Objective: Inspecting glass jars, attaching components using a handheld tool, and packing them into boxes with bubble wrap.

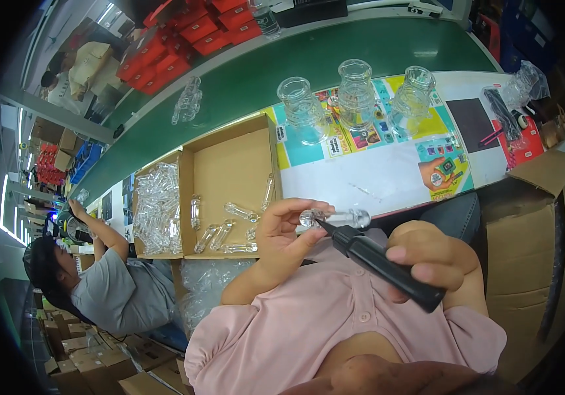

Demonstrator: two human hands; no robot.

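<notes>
Between the fingertips of my left hand [284,237] is a clear glass tube piece [353,218] with rounded, wider ends, lying roughly level in front of my chest. My right hand [432,258] is wrapped round a thick black pen-shaped tool [376,261] with a narrow tapered nozzle. The nozzle tip reaches the left end of the glass piece, by my left fingers; whether it touches the glass or sits just in front cannot be made out. Just left of my left hand, an open cardboard tray [228,168] holds several similar glass pieces [241,211].
Three clear glass vessels [356,99] stand on printed sheets across the bench. A box piled with glass tubes [157,209] adjoins the tray; another glass piece [188,102] lies on the green bench top [233,82]. An open carton [523,243] is at right. A co-worker [121,289] sits at left.
</notes>
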